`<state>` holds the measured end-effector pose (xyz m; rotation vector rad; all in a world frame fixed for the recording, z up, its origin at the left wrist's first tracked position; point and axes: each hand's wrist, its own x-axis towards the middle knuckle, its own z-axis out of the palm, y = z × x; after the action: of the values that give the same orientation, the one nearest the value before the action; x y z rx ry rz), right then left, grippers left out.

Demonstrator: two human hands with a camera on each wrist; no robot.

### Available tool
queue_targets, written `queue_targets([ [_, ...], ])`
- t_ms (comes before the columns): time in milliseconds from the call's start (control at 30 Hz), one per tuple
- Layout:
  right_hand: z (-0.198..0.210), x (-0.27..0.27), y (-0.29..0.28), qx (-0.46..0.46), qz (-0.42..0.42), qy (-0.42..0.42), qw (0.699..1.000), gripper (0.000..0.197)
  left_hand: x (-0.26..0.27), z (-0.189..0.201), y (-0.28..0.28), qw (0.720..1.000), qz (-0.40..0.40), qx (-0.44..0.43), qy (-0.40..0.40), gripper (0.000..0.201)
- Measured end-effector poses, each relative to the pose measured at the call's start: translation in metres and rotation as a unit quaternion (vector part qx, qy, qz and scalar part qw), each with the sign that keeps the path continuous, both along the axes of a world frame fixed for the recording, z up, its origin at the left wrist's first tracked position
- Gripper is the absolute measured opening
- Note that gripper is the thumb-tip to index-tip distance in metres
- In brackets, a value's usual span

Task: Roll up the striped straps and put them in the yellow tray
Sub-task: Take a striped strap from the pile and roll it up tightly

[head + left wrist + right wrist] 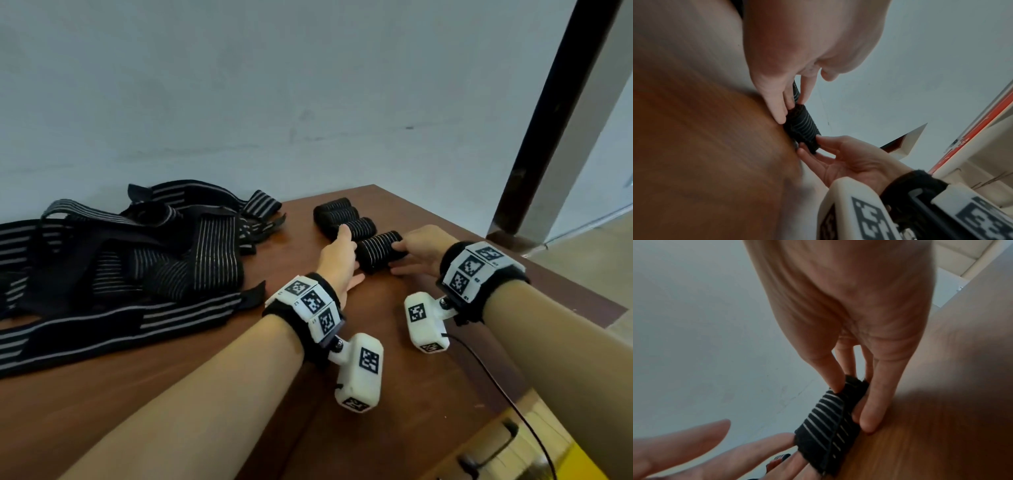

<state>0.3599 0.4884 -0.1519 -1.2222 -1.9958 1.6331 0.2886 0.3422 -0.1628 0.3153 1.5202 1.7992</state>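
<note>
A rolled black strap with grey stripes (380,251) lies on the brown table (205,394) between my hands. My left hand (337,253) rests its straight fingers against the roll's left end, thumb flat on the table. My right hand (404,255) pinches the right end, thumb on top (835,386) and fingers alongside it on the wood. Three more rolled straps (342,216) lie just behind, one touching my left fingertips. A tangled pile of loose striped straps (137,246) covers the table's left side. A corner of the yellow tray (582,462) shows at the bottom right, below the table edge.
The table's right edge (565,274) runs close past my right wrist. A dark door frame (548,120) stands beyond it, and a pale wall backs the table. A black cable (507,401) trails from the right wrist camera. A dark handle (489,448) sits beside the tray.
</note>
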Motion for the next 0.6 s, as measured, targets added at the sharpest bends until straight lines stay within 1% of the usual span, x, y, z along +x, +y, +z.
queue_targets([
  [133, -0.002, -0.017, -0.001, 0.023, 0.008, 0.008, 1.0, 0.035, -0.015, 0.005, -0.01, 0.999, -0.049, 0.001, 0.009, 0.076],
  [233, 0.003, -0.022, -0.01, 0.006, -0.008, 0.005, 1.0, 0.02, -0.026, 0.017, -0.029, 0.997, -0.075, -0.005, 0.016, 0.081],
  [267, 0.006, -0.021, -0.013, 0.024, -0.022, -0.012, 0.999, 0.017, -0.031, 0.021, -0.037, 0.997, -0.07, -0.001, 0.021, 0.081],
  [300, 0.01, -0.02, -0.015, 0.08, -0.034, -0.044, 0.995, 0.019, -0.036, 0.025, -0.047, 0.998, -0.059, 0.008, 0.029, 0.081],
  [333, 0.014, -0.02, -0.016, 0.154, -0.042, -0.08, 0.984, 0.024, -0.041, 0.03, -0.056, 0.998, -0.048, 0.018, 0.037, 0.079],
  [367, 0.018, -0.02, -0.021, 0.226, -0.048, -0.094, 0.968, 0.029, -0.046, 0.034, -0.068, 0.998, -0.036, 0.024, 0.047, 0.077],
  [400, 0.021, -0.02, -0.029, 0.262, -0.05, -0.08, 0.96, 0.035, -0.05, 0.039, -0.08, 0.998, -0.025, 0.024, 0.061, 0.074],
  [467, 0.027, -0.025, -0.052, 0.295, -0.033, -0.004, 0.955, 0.044, -0.058, 0.048, -0.108, 0.995, 0.003, 0.014, 0.094, 0.07],
  [500, 0.03, -0.028, -0.067, 0.312, -0.015, 0.022, 0.95, 0.044, -0.064, 0.052, -0.123, 0.994, 0.02, 0.008, 0.111, 0.069],
  [533, 0.033, -0.032, -0.083, 0.331, 0.017, 0.031, 0.943, 0.041, -0.07, 0.056, -0.138, 0.991, 0.038, 0.002, 0.126, 0.067],
  [600, 0.034, -0.046, -0.115, 0.361, 0.102, 0.019, 0.927, 0.036, -0.082, 0.062, -0.17, 0.985, 0.074, -0.01, 0.154, 0.064],
])
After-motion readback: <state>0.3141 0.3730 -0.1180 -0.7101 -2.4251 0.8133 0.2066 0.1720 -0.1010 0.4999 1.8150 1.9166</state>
